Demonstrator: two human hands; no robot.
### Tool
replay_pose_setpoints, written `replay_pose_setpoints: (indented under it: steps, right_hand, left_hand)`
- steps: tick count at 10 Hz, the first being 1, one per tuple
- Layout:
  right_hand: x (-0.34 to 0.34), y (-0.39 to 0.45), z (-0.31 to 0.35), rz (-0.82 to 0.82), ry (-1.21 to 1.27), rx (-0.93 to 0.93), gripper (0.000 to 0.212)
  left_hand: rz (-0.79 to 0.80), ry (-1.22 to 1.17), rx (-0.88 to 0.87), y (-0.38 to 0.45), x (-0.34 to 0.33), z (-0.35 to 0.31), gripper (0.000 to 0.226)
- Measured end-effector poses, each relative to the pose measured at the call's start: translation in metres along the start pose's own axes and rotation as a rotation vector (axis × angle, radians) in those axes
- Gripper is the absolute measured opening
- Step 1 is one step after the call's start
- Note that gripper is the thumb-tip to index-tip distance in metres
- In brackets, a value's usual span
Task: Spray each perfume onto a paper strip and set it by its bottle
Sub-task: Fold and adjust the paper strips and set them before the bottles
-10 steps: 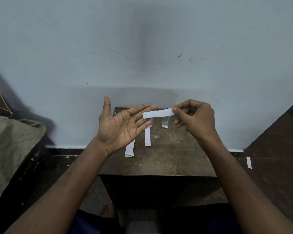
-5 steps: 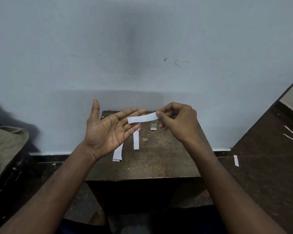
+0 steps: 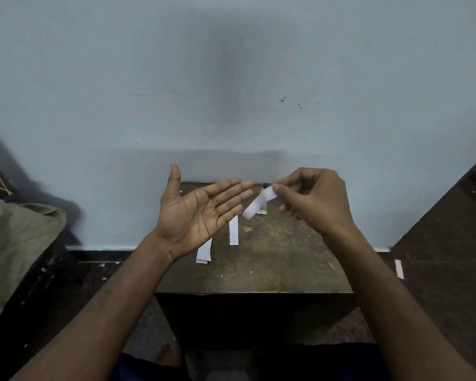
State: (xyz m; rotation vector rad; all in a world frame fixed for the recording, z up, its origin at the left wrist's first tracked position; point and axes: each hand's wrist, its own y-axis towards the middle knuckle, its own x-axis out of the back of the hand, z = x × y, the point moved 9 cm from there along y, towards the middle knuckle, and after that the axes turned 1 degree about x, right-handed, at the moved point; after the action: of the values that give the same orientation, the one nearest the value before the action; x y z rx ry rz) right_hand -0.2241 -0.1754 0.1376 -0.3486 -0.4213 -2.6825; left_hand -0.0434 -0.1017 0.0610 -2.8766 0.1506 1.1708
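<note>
Head view: your right hand (image 3: 313, 200) pinches the paper strip (image 3: 259, 203); left hand (image 3: 195, 211) flat, empty. Lower it by the bottle (image 3: 263, 209) near the stool's (image 3: 272, 270) back edge.

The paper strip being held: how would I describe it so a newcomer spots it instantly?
Start at the small brown table against the pale wall. Above its far edge, the right hand pinches one white paper strip, which slants down toward the open left hand. Unlike the two strips lying flat on the table, it is in the air and blurred.

White paper strips (image 3: 233, 229); mottled brown table (image 3: 272, 265); pale blue wall (image 3: 231, 64).
</note>
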Motion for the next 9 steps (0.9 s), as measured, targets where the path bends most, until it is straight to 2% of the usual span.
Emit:
replay_pose_setpoints:
  steps: [1, 2, 3, 4, 5, 6, 7, 8, 9]
  right_hand:
    - [-0.009, -0.009, 0.027, 0.26, 0.889, 0.016, 0.009]
    - [-0.013, -0.01, 0.039, 0.374, 1.183, 0.0, 0.013]
    - [-0.008, -0.005, 0.004, 0.056, 0.109, -0.012, 0.008]
    - [-0.009, -0.008, 0.016, 0.193, 0.727, -0.025, 0.013]
    - [-0.003, -0.011, 0.045, 0.416, 1.368, 0.019, 0.009]
    - [-0.005, -0.004, -0.003, 0.095, 0.166, -0.053, 0.006]
    - [-0.002, -0.004, -0.012, -0.025, 0.129, -0.091, 0.005]
    - [-0.002, -0.007, 0.033, 0.252, 1.147, 0.004, 0.007]
    - [-0.008, -0.008, 0.021, 0.255, 1.049, -0.054, 0.012]
  left_hand:
    - [-0.009, -0.004, 0.001, 0.002, 0.003, -0.001, 0.122]
    - [-0.004, 0.005, -0.002, 0.003, 0.002, -0.001, 0.121]
    - [-0.035, 0.026, -0.005, 0.002, 0.005, -0.001, 0.121]
    - [-0.035, 0.006, -0.011, 0.001, 0.007, -0.004, 0.122]
    - [-0.005, -0.003, -0.028, 0.0, 0.005, -0.009, 0.121]
    - [-0.022, 0.006, -0.042, 0.0, 0.008, -0.009, 0.121]
    - [-0.03, 0.009, -0.057, 0.0, 0.011, -0.011, 0.121]
    - [-0.022, -0.002, -0.077, -0.001, 0.012, -0.015, 0.122]
    - [-0.019, -0.012, -0.087, 0.0, 0.01, -0.016, 0.122]
